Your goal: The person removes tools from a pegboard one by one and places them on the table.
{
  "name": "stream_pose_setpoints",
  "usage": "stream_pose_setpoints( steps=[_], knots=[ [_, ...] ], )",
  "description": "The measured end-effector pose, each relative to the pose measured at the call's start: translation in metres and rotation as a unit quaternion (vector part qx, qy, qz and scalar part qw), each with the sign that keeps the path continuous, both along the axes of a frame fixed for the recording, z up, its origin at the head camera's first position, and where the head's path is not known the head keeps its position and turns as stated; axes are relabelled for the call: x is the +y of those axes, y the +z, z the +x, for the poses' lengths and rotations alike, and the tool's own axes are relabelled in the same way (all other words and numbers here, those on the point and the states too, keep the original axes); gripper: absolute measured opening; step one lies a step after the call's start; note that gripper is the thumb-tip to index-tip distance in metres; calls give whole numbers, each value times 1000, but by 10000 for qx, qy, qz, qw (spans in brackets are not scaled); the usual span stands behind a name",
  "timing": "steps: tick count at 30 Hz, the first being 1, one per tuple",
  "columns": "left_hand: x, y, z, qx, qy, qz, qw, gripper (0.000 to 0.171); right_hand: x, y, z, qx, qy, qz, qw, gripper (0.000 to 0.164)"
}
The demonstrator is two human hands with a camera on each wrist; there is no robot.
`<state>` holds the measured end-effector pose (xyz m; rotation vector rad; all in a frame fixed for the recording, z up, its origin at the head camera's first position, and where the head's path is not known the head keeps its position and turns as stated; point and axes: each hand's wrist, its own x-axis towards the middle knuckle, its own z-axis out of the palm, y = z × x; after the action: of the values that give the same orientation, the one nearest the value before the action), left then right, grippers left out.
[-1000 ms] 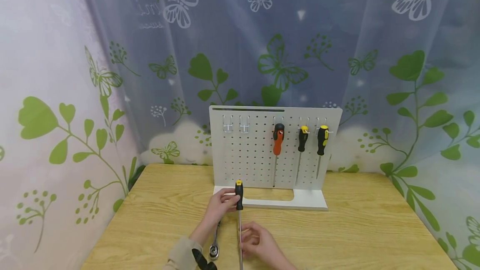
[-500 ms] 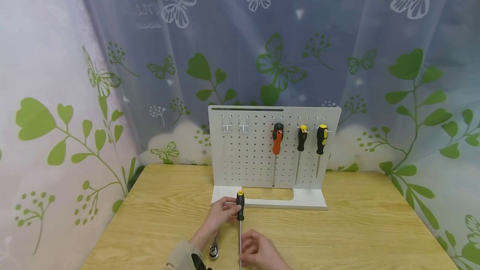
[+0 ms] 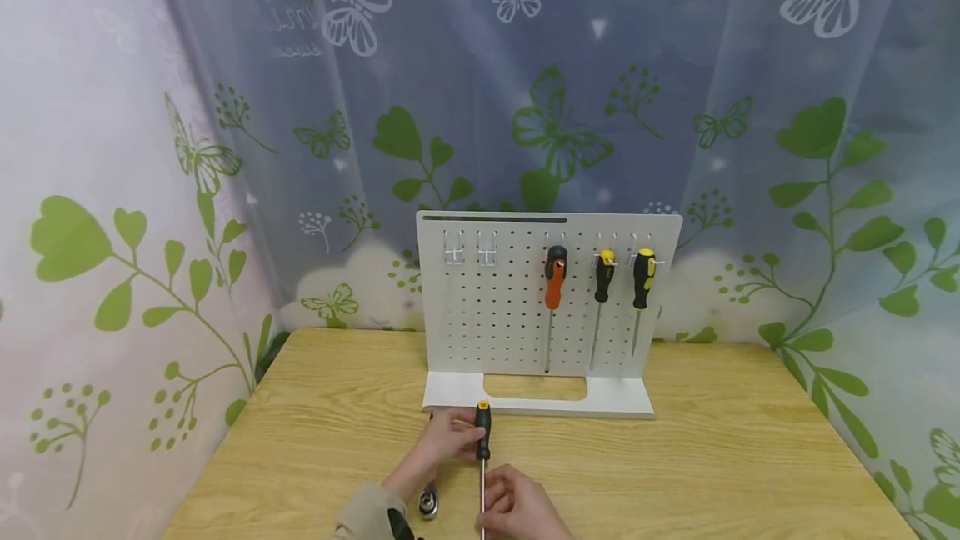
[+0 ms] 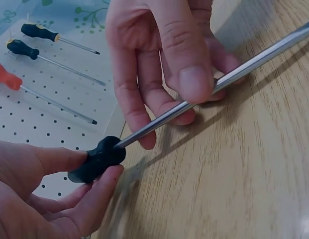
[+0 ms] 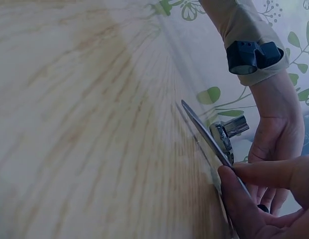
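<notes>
Both of my hands hold one long screwdriver (image 3: 483, 433) with a black handle, a yellow end cap and a bare metal shaft. My left hand (image 3: 447, 437) pinches the handle between thumb and fingers. Lower down the shaft (image 4: 166, 115), my right hand (image 3: 521, 504) pinches the metal between thumb and fingertips. In the right wrist view the flat tip (image 5: 186, 107) shows just above the wood. A metal ratchet wrench (image 3: 428, 501) lies beside my left forearm, partly hidden by it.
A white pegboard stand (image 3: 525, 315) rises at the back of the wooden table (image 3: 735, 457). On it hang an orange-and-black screwdriver (image 3: 555, 282) and two black-and-yellow screwdrivers (image 3: 604, 277). Two clear hooks (image 3: 487, 252) sit at its upper left. A patterned curtain (image 3: 465, 65) surrounds the table.
The screwdriver and my left hand have moved toward me, away from the pegboard. My right hand has also come slightly nearer, still pinching the shaft.
</notes>
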<state>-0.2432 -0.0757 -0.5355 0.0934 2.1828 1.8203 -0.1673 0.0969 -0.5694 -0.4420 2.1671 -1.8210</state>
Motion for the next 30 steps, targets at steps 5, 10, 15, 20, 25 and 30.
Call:
stream_pose_setpoints(
  steps=[5,10,15,20,25,30],
  knots=[
    [2,2,1,33,-11,-276,9996,24,0,5,1,-85,25,103,9999,40],
    [4,5,2,124,-45,-455,9989,22,-1,9,3,-1,63,215,9997,39],
    [6,7,2,145,19,-690,9975,20,-3,7,3,77,-11,370,9993,38],
    [7,7,-1,47,159,-1004,9948,21,-4,7,4,225,-86,555,9982,39],
    [7,6,-2,45,215,-1133,9933,22,-5,9,4,185,-165,632,9977,39],
    [7,4,-1,162,228,-1190,9925,24,-5,9,4,185,-202,757,9968,40]
  ],
)
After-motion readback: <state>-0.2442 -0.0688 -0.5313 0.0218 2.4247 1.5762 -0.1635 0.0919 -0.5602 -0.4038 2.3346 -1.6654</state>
